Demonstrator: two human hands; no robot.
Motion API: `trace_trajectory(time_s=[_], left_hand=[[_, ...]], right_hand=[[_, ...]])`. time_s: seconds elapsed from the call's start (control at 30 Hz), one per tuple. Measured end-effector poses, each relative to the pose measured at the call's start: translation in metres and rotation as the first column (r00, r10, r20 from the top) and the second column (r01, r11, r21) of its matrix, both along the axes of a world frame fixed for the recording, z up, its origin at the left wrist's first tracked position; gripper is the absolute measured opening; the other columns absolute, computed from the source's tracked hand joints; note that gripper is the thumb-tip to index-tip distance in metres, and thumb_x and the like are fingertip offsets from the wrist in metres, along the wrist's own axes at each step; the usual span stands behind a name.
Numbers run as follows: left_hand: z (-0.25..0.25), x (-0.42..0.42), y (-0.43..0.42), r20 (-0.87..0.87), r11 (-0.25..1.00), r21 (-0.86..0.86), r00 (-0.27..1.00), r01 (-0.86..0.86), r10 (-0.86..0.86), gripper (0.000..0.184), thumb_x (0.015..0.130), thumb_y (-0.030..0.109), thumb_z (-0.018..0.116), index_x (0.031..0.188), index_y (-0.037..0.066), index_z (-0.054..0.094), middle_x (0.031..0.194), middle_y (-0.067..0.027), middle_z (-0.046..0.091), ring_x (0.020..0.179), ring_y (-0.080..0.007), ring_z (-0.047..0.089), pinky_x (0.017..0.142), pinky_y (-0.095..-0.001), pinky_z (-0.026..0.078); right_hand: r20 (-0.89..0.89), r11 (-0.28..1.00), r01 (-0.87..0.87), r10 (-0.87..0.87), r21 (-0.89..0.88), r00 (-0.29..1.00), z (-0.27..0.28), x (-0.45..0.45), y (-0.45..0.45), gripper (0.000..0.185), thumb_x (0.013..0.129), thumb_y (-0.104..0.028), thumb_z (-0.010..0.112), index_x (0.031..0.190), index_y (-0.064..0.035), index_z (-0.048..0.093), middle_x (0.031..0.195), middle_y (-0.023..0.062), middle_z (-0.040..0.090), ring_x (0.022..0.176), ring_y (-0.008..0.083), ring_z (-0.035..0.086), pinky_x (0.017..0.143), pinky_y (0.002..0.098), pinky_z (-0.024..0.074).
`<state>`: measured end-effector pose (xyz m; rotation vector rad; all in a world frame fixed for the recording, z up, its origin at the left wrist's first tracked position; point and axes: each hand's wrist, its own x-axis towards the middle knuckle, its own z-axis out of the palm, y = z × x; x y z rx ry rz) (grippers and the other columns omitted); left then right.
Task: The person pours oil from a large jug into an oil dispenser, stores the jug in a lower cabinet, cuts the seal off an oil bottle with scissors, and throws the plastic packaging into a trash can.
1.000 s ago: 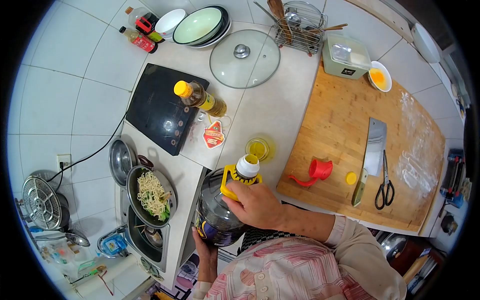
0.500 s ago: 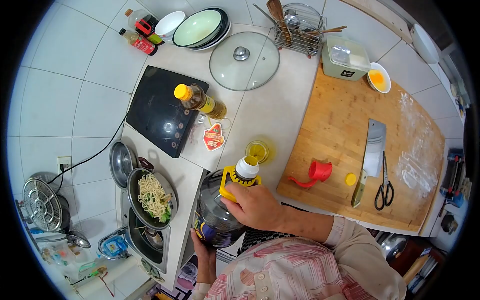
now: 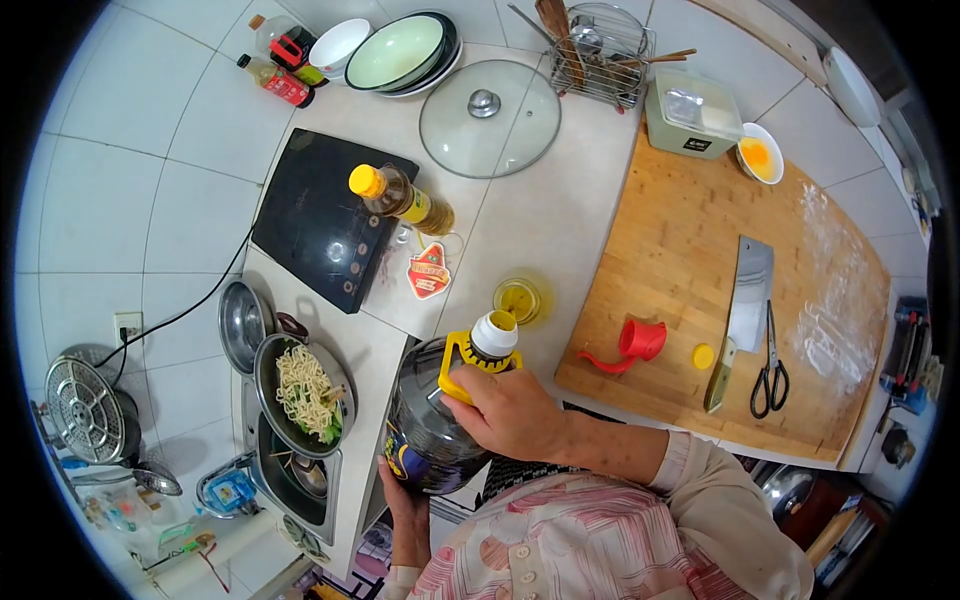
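My right hand (image 3: 515, 408) is closed around the yellow handle (image 3: 453, 368) of a big clear oil jug (image 3: 425, 400), which is tilted with its open white mouth (image 3: 494, 334) pointing away from me. My left hand (image 3: 403, 500) supports the jug from below, its fingers partly hidden by the jug. Just past the mouth, a small glass (image 3: 522, 297) with yellow oil inside stands on the counter. A red cap piece with a strap (image 3: 640, 341) and a small yellow cap (image 3: 703, 356) lie on the cutting board (image 3: 670, 250).
A cleaver (image 3: 745, 300) and scissors (image 3: 769, 370) lie on the board. On the left are a black induction cooker (image 3: 320, 220), a yellow-capped bottle (image 3: 405, 200) and a pan of noodles with greens (image 3: 308, 395) over the sink (image 3: 325, 510). A glass lid (image 3: 490, 130) lies behind.
More yellow oil shows in the small glass. Both hands and the tilted jug stay in nearly the same place.
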<state>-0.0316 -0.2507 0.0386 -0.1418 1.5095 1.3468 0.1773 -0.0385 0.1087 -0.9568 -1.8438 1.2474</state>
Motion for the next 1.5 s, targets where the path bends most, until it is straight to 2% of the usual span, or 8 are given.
trace_trajectory(time_s=[0.67, 0.77, 0.87, 0.93, 1.17, 1.23, 1.5], left_hand=[[-0.003, -0.008, -0.005, -0.011, 1.000, 0.015, 1.000, -0.016, 0.017, 0.062, 0.097, 0.054, 0.038, 0.136, 0.005, 0.042, 0.131, -0.0126, 0.052, 0.120, -0.0265, 0.052, 0.104, -0.0422, 0.040], [-0.006, -0.013, -0.010, -0.033, 1.000, -0.007, 0.999, -0.003, 0.003, 0.063, 0.096, 0.057, 0.037, 0.135, 0.008, 0.044, 0.133, -0.0128, 0.052, 0.120, -0.0276, 0.052, 0.102, -0.0439, 0.042], [-0.005, -0.013, -0.011, -0.047, 1.000, -0.005, 0.999, 0.003, -0.003, 0.064, 0.096, 0.057, 0.037, 0.136, 0.008, 0.043, 0.134, -0.0128, 0.051, 0.122, -0.0276, 0.050, 0.104, -0.0440, 0.040], [-0.001, -0.011, -0.008, -0.027, 0.999, 0.002, 0.999, -0.044, 0.044, 0.063, 0.097, 0.053, 0.039, 0.135, 0.004, 0.042, 0.131, -0.0131, 0.053, 0.118, -0.0259, 0.053, 0.104, -0.0410, 0.040], [-0.001, -0.013, -0.009, -0.038, 0.999, 0.015, 0.998, -0.040, 0.041, 0.062, 0.097, 0.053, 0.040, 0.135, 0.004, 0.042, 0.129, -0.0129, 0.054, 0.117, -0.0257, 0.054, 0.103, -0.0409, 0.041], [-0.004, -0.018, -0.014, -0.041, 1.000, -0.012, 0.999, -0.006, 0.006, 0.062, 0.097, 0.056, 0.037, 0.136, 0.009, 0.044, 0.134, -0.0115, 0.052, 0.121, -0.0273, 0.051, 0.104, -0.0439, 0.039], [-0.004, -0.019, -0.014, -0.072, 1.000, -0.002, 0.997, -0.011, 0.011, 0.061, 0.097, 0.054, 0.037, 0.136, 0.007, 0.044, 0.132, -0.0120, 0.053, 0.119, -0.0269, 0.053, 0.102, -0.0436, 0.041]], right_hand=[[0.010, 1.000, -0.010, 0.010, -0.013, 1.000, 0.002, -0.001, 0.002, 0.021, 0.085, -0.016, 0.066, 0.090, -0.0022, 0.052, 0.072, 0.0156, 0.060, 0.061, 0.0345, 0.061, 0.054, 0.0418, 0.0476], [0.025, 1.000, -0.018, 0.019, -0.021, 1.000, 0.002, -0.002, 0.001, 0.021, 0.085, -0.016, 0.067, 0.090, -0.0022, 0.052, 0.072, 0.0157, 0.060, 0.061, 0.0344, 0.061, 0.054, 0.0416, 0.0479], [0.020, 0.999, -0.020, 0.021, -0.031, 1.000, 0.002, -0.002, 0.000, 0.021, 0.085, -0.016, 0.066, 0.090, -0.0022, 0.052, 0.073, 0.0157, 0.061, 0.061, 0.0344, 0.061, 0.054, 0.0416, 0.0484], [0.021, 1.000, -0.021, 0.021, -0.011, 1.000, 0.002, -0.002, 0.000, 0.021, 0.085, -0.016, 0.066, 0.090, -0.0022, 0.052, 0.073, 0.0156, 0.061, 0.061, 0.0344, 0.062, 0.054, 0.0415, 0.0487], [0.035, 0.999, -0.039, 0.040, -0.027, 0.999, 0.001, -0.003, 0.000, 0.020, 0.085, -0.016, 0.066, 0.091, -0.0022, 0.052, 0.074, 0.0158, 0.061, 0.061, 0.0341, 0.062, 0.054, 0.0413, 0.0486], [0.012, 1.000, -0.021, 0.021, -0.012, 1.000, 0.001, -0.004, 0.000, 0.020, 0.085, -0.016, 0.066, 0.091, -0.0025, 0.052, 0.073, 0.0155, 0.061, 0.061, 0.0341, 0.062, 0.054, 0.0414, 0.0484], [0.029, 0.999, -0.026, 0.027, -0.022, 0.999, 0.002, -0.003, -0.001, 0.020, 0.084, -0.016, 0.067, 0.092, -0.0031, 0.054, 0.073, 0.0150, 0.060, 0.062, 0.0346, 0.061, 0.054, 0.0413, 0.0480]])
